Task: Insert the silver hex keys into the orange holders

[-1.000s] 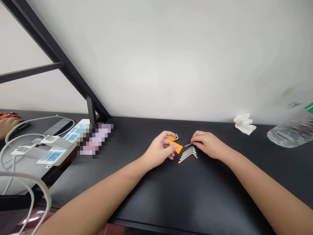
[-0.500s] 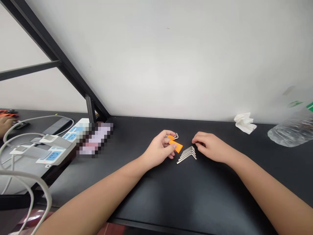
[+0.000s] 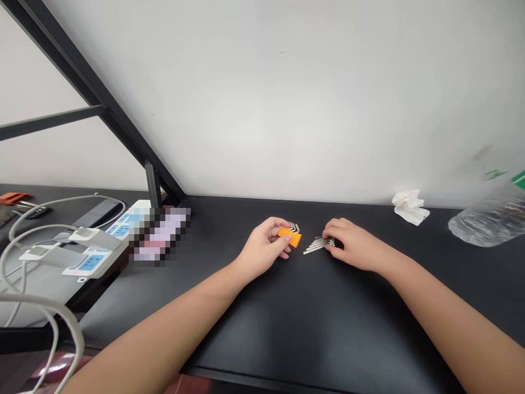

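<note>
My left hand [image 3: 262, 245] pinches an orange plastic hex key holder [image 3: 290, 237] between thumb and fingers. The bent ends of several silvery hex keys [image 3: 294, 227] show just beyond the holder's far edge; whether they are seated in it I cannot tell. To the right, my right hand [image 3: 346, 243] has its thumb and fingers closed round the bent ends of a fanned row of L-shaped hex keys [image 3: 315, 246]. Their long arms point left toward the holder, a small gap apart from it. The fingers hide part of that row.
Both forearms rest over the black table [image 3: 262, 328]. On the left are a white power strip [image 3: 98, 262] with cables and a blurred-out item [image 3: 164, 235]. A crumpled tissue [image 3: 410, 207] and a clear plastic bottle [image 3: 484, 216] lie right, near the white wall [image 3: 279, 109].
My right hand has closed on the row of hex keys, which has shifted slightly right and away from me. The orange holder has turned, showing more key ends. A person's hand at far left is gone.
</note>
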`<move>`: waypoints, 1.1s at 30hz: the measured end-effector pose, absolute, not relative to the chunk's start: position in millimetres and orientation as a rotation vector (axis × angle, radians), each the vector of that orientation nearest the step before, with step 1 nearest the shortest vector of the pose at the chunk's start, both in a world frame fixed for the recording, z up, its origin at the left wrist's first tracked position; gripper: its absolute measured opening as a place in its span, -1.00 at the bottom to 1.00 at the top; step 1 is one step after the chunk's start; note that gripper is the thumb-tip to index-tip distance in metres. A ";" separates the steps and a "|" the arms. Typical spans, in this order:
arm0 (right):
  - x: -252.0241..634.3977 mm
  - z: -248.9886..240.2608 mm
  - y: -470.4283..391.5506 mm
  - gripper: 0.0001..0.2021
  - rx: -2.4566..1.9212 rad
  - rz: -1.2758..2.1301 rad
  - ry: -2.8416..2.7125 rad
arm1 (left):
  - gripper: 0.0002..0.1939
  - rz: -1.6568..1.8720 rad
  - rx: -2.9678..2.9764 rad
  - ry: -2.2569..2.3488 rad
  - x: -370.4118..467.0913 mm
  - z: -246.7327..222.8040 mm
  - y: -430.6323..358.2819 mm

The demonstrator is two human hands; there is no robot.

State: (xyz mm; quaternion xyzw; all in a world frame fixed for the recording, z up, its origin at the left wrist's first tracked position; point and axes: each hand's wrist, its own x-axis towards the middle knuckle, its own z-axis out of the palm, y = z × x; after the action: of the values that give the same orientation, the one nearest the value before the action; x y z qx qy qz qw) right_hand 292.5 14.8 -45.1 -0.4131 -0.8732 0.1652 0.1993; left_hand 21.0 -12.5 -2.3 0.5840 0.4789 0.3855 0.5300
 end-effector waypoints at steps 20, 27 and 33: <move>292.2 -34.9 -1.3 -0.78 -1.501 0.342 -2.504 | -0.68 0.440 2.000 1.293 12.1 -3.6 -11.7; 274.0 -28.0 -17.2 -0.82 -1.166 0.515 -2.612 | -0.85 0.414 1.864 1.303 14.4 -2.7 -9.3; 270.1 -33.1 -20.7 -0.81 -1.046 0.439 -2.668 | -0.83 0.427 1.873 1.297 17.6 1.8 -11.9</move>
State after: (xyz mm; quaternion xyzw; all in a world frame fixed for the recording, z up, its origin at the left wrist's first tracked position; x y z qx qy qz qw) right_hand 270.1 -20.7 -33.1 -0.3581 -0.9135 0.1502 0.1211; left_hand 17.6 -11.9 1.8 0.7404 0.5129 0.1689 0.4003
